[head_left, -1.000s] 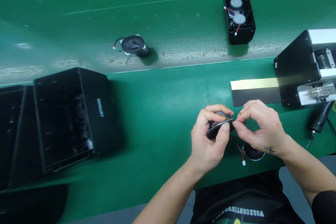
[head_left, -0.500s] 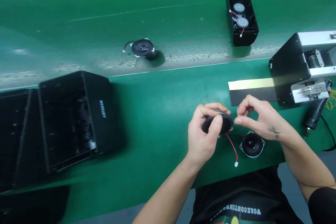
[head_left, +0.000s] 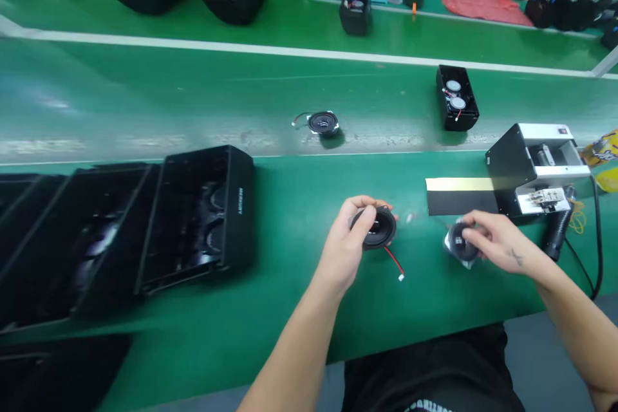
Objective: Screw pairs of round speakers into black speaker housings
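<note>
My left hand point(head_left: 348, 230) is closed around the rim of a round black speaker driver point(head_left: 381, 230), its cone facing up. From that driver hangs a short red lead point(head_left: 396, 262) with a white plug. To the right, my right hand point(head_left: 487, 239) has its fingers closed on the edge of a second speaker driver point(head_left: 458, 246), which is smeared by motion over the green table. A strip with a black and a yellow band point(head_left: 459, 202) lies just beyond the right hand, against the tape dispenser point(head_left: 512, 170).
Black speaker cabinets point(head_left: 246, 212) stand in a row at the left. Another driver point(head_left: 323, 122) sits on the conveyor, left of a small black box point(head_left: 458, 100) holding two drivers. A dark electric screwdriver point(head_left: 557, 232) lies at the right with its cable. Black housings point(head_left: 356, 13) line the far side.
My right hand has gone from empty beside the left hand to gripping the driver that lay on the table. The left still holds its driver. The view has tilted up and shifted left.
</note>
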### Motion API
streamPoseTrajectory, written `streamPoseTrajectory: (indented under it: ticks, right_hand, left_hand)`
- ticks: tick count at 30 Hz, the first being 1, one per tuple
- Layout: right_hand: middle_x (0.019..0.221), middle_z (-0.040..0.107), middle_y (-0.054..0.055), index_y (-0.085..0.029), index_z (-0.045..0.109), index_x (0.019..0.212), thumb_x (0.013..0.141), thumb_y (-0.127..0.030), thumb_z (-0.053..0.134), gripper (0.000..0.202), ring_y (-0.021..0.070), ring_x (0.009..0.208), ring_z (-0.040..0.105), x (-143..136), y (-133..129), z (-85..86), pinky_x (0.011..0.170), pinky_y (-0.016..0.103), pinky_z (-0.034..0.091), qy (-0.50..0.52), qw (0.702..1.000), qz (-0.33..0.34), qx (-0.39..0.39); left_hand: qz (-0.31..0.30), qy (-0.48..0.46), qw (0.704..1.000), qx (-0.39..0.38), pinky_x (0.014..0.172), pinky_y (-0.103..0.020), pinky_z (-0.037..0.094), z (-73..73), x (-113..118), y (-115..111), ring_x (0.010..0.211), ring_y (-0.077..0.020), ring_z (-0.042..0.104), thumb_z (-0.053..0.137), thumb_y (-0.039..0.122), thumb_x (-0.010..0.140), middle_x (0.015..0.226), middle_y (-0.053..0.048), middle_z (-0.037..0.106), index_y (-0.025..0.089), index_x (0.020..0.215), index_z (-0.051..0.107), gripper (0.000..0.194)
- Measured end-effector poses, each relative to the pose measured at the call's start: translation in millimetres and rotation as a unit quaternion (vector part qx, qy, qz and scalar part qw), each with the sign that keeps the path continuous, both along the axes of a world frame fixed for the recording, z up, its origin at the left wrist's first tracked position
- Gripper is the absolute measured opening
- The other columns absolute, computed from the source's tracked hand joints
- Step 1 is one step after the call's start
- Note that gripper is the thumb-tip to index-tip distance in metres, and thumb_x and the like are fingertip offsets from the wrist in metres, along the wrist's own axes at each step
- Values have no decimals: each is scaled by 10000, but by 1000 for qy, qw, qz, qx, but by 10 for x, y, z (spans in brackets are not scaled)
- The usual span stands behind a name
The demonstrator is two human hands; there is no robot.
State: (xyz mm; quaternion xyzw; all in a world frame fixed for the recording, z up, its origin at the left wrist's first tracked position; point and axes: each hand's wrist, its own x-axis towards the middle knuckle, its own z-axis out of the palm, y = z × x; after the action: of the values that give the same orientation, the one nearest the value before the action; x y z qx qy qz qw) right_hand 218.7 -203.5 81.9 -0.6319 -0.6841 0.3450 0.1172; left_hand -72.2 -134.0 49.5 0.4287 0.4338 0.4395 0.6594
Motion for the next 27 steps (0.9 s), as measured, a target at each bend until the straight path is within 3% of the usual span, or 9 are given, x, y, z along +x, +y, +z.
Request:
streamPoseTrajectory:
  ticks: [4,7,12,15,18,19,21,24,27]
  right_hand:
    - [1031,768,82,-139,716,1212,1105,-293,611,216,217,967,749,64,642,19,974,408,620,-110,988,-98,42]
    - [1221,744,97,-145,721,1242,1087,-365,697,270,242,1152,727,52,1001,-40,1075,490,616,-180,971,-156,35]
    - [1372,692,192,-101,709,1291,1081,-306,670,295,348,1363,643,-71,1104,-9,1173,619,544,-202,956,-211,41]
    - [1457,656,261,-91,692,1372,1100,-282,501,383,401,1444,580,-234,886,62,1190,615,521,-118,975,-170,83]
    - [1320,751,138,-247,700,1447,1092,-574,492,525,253,977,738,-435,550,19,793,377,656,122,991,-53,3]
    - [1313,744,158,-237,686,1484,1016,-682,619,649,245,880,715,-495,441,-31,682,363,629,305,949,-17,-81]
    - [1106,759,120,-250,710,1449,911,-797,724,768,186,694,631,-580,271,-165,532,300,538,446,884,-14,-138]
    - [883,707,49,-276,748,1332,926,-716,790,600,127,599,538,-580,181,-387,477,218,437,517,839,-87,-142]
    - [904,720,37,-314,756,1266,909,-634,857,490,112,600,533,-417,241,-571,459,178,385,558,806,-155,-125]
  left_hand:
    - [4,10,997,80,886,-410,658,-1,-112,-148,989,-250,800,791,670,952,1097,-94,786,217,1012,614,491]
    - [-15,20,990,139,1025,-472,619,20,-135,-224,1131,-288,777,788,648,964,1180,-146,796,212,947,657,456]
    - [-63,33,975,209,1104,-549,588,98,-125,-197,1324,-347,706,764,596,981,1405,-197,707,207,907,740,397]
    - [-91,47,964,246,1140,-554,568,173,-52,-152,1376,-342,663,753,489,993,1446,-186,674,214,913,781,288]
    - [-116,66,949,287,1281,-575,440,269,85,-133,1495,-349,549,808,384,949,1507,-134,660,241,878,815,159]
    - [-124,77,940,307,1320,-573,389,303,130,-131,1524,-347,515,813,363,945,1519,-117,660,249,873,820,136]
    - [-143,126,914,359,1336,-544,378,371,184,-119,1548,-334,494,771,355,985,1545,-110,655,256,923,830,131]
    - [-138,342,842,394,1268,-429,481,447,62,-32,1548,-272,519,709,458,1036,1602,-61,639,322,1237,798,259]
    - [-16,553,781,288,1267,-501,481,433,-335,178,1544,-325,514,657,550,1041,1674,-124,571,271,1516,618,552]
